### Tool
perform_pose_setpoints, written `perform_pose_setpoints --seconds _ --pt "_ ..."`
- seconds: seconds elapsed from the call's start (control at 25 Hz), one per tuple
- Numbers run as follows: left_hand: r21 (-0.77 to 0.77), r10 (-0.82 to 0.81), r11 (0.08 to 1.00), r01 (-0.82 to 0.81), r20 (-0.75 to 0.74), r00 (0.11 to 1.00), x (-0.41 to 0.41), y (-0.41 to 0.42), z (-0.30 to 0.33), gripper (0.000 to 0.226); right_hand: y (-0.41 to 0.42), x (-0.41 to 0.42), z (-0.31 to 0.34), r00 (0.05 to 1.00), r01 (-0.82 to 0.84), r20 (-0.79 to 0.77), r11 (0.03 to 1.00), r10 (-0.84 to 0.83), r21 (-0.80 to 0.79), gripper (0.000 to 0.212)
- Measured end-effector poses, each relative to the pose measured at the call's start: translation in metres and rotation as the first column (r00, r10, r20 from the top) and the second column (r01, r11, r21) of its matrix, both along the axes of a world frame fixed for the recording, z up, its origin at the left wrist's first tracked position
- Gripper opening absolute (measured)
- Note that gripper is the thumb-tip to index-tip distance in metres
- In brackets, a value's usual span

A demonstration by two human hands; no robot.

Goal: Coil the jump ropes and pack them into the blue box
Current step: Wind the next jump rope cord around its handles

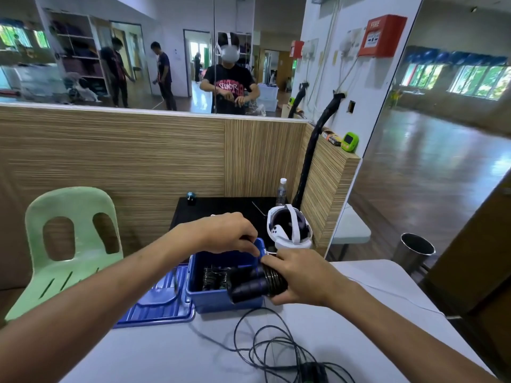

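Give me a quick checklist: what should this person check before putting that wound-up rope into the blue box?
1. Bundle held firmly: ok. The right hand grips the coiled jump rope around its handles.
2. Loose end secured: cannot tell. The left hand pinches something small and white at the bundle's top; whether it is tied is unclear.
3. Box open: ok. The blue box has no lid on; the blue lid lies flat beside it.
4. Room inside: cannot tell. Coiled ropes already lie in it, and the bundle hides part of the inside.
5. More rope to coil: not ok. A loose rope lies uncoiled on the table.
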State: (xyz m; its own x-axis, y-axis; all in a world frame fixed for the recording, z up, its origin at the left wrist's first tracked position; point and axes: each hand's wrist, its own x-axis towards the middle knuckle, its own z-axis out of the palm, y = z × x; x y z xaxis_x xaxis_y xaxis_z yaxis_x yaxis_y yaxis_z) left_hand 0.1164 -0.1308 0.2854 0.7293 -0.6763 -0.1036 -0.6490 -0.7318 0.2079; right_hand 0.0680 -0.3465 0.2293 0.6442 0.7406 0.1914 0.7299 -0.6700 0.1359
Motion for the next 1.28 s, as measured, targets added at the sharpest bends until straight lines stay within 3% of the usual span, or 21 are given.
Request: perform_pose_setpoints --seconds 0.16,0.28,0.44,0.6,0.68,0.8,0.92,0.96,1.04,1.12,1.28 --pt "0.070 0.112 0.988 -0.135 0.264 0.958 -0.017 -0.020 0.009 0.031 0.019 0.007 0.001 0.968 0.244 0.042 0.968 -0.246 0.052 0.065" --pt "0.109 0.159 0.961 -0.256 0.541 0.826 -0.025 -0.023 0.015 0.028 0.027 0.021 0.018 0.934 0.342 0.054 0.928 -0.353 0.148 0.059" --pt "-0.076 0.275 0.954 -0.292 0.615 0.739 -0.034 -0.019 0.016 0.009 0.042 0.037 0.037 0.908 0.395 0.060 0.894 -0.415 0.212 0.056" --pt "-0.277 0.391 0.920 -0.277 0.630 0.671 -0.043 -0.021 0.004 0.057 0.048 0.054 0.049 0.875 0.439 0.069 0.844 -0.480 0.308 0.056" --pt "-0.318 0.441 0.897 -0.307 0.611 0.657 -0.049 -0.025 -0.006 0.067 0.048 0.059 0.050 0.871 0.440 0.063 0.829 -0.488 0.344 0.057" --pt "-0.462 0.523 0.840 -0.284 0.550 0.652 -0.050 -0.025 -0.021 0.073 0.052 0.058 0.050 0.866 0.445 0.063 0.822 -0.496 0.356 0.074" --pt "-0.604 0.582 0.752 -0.262 0.423 0.694 -0.057 -0.028 -0.029 0.053 0.056 0.055 0.045 0.870 0.447 0.053 0.830 -0.490 0.335 0.077" --pt "-0.688 0.602 0.677 -0.260 0.316 0.733 -0.061 -0.029 -0.029 0.039 0.054 0.055 0.044 0.872 0.450 0.030 0.822 -0.489 0.348 0.075" --pt "-0.852 0.652 0.437 -0.289 0.078 0.755 -0.061 -0.025 -0.032 0.011 0.048 0.054 0.047 0.875 0.453 -0.042 0.785 -0.482 0.423 0.072" --pt "-0.874 0.610 0.243 -0.420 -0.199 0.767 -0.061 -0.020 -0.039 0.018 0.040 0.055 0.049 0.875 0.449 -0.045 0.775 -0.481 0.445 0.074" --pt "-0.837 0.455 0.172 -0.519 -0.399 0.796 -0.073 -0.020 -0.030 0.026 0.035 0.058 0.038 0.865 0.468 -0.001 0.808 -0.501 0.357 0.071"
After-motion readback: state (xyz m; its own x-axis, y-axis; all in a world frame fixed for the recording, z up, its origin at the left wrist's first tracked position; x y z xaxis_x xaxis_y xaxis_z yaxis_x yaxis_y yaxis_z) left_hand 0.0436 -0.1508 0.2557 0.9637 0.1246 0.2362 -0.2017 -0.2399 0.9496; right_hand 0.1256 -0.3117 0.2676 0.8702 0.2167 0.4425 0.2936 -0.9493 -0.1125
